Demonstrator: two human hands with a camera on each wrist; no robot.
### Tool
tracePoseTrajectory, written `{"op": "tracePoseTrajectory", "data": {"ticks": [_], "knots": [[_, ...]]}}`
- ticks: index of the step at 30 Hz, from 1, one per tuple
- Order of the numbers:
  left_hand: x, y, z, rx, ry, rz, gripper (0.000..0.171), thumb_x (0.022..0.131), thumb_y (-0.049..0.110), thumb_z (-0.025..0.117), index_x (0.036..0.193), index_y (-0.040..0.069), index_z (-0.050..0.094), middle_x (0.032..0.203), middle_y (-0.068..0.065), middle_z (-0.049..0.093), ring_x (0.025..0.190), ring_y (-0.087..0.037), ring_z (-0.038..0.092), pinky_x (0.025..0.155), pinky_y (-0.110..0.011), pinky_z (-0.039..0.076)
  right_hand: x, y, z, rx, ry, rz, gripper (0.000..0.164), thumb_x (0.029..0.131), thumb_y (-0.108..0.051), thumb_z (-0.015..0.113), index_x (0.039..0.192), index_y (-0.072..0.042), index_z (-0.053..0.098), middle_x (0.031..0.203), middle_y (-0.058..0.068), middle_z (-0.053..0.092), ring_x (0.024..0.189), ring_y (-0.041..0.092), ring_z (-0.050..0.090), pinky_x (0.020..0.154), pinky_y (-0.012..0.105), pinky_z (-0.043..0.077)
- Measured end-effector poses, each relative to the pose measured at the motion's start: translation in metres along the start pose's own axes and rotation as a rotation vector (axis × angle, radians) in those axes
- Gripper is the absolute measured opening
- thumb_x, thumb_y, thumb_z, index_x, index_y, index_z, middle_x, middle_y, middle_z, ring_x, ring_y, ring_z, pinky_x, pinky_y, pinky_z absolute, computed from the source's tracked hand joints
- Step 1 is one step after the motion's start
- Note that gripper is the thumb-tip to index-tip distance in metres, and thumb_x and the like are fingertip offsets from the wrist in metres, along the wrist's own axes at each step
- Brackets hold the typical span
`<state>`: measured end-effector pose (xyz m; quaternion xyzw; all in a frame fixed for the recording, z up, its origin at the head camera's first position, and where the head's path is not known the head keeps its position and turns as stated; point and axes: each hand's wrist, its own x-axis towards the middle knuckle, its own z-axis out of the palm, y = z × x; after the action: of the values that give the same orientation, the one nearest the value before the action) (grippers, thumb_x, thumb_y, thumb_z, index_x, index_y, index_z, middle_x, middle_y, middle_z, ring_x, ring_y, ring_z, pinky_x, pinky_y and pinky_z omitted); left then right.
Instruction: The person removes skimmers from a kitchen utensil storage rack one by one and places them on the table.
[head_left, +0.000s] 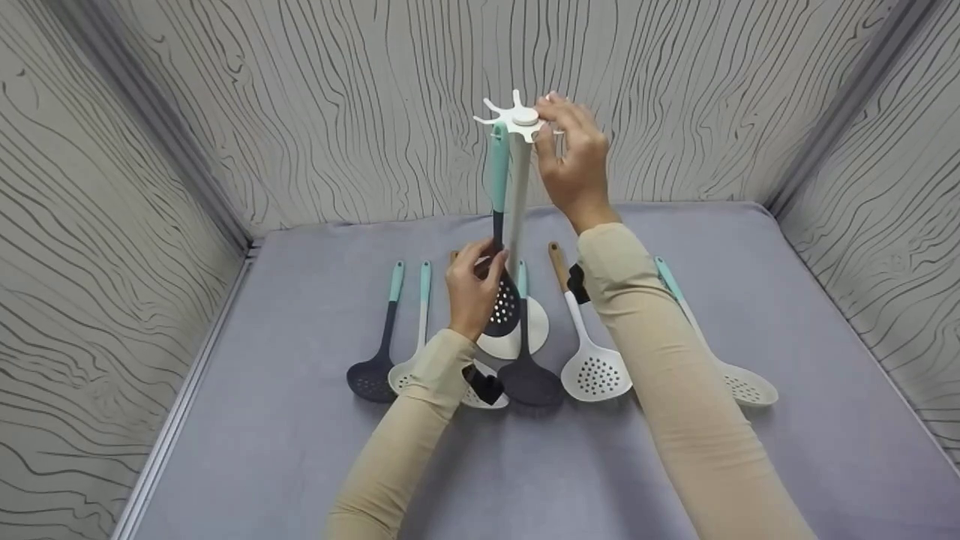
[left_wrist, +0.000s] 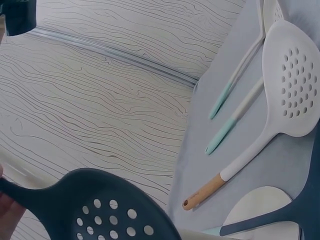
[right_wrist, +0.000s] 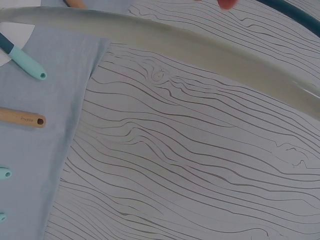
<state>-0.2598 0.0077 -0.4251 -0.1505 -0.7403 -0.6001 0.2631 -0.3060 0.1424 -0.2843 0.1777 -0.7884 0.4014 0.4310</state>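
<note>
My left hand [head_left: 471, 292] grips a dark skimmer [left_wrist: 65, 200] by its neck and holds it upright, with the perforated head down. The top of its teal handle [head_left: 499, 169] meets the hooked top of a white utensil stand [head_left: 518, 195]; whether the hole is over a hook, I cannot tell. At the right side of that hooked top, my right hand [head_left: 576, 157] pinches the rim between thumb and fingers. Behind the skimmer, the stand's round white base [head_left: 538, 326] is partly hidden. In the right wrist view only the pole [right_wrist: 200, 47] and a fingertip show.
On the grey cloth [head_left: 285, 450] lie several utensils: a dark ladle-like one [head_left: 371, 379] at left, a dark turner [head_left: 529, 384] before the base, a white skimmer with wooden handle [head_left: 596, 373], and a white slotted spoon [head_left: 750, 386] at right. Wood-patterned panels [head_left: 337, 112] stand around.
</note>
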Motion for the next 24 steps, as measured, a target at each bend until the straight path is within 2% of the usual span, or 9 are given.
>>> {"op": "tracePoseTrajectory", "data": {"ticks": [9,24], "knots": [[-0.002,-0.002,-0.006,-0.019,0.037,0.023,0.022,0.091,0.006,0.063,0.107,-0.009,0.065,0.100,-0.021,0.066,0.098,-0.031,0.068,0.088,-0.022,0.058,0.000,-0.001,0.001,0.005,0.000,0.002,0.033,0.091,-0.015,0.047,0.109,0.004,0.068,0.120,0.021,0.068,0.126,0.033,0.057,0.116,0.033,0.040],[-0.003,-0.005,-0.023,-0.014,0.071,0.012,0.022,0.093,0.010,0.061,0.108,-0.005,0.065,0.100,-0.020,0.066,0.097,-0.030,0.071,0.088,-0.027,0.059,0.000,-0.002,0.000,0.005,0.004,0.011,0.033,0.091,-0.012,0.047,0.111,0.004,0.068,0.121,0.022,0.067,0.126,0.034,0.057,0.116,0.034,0.040]]}}
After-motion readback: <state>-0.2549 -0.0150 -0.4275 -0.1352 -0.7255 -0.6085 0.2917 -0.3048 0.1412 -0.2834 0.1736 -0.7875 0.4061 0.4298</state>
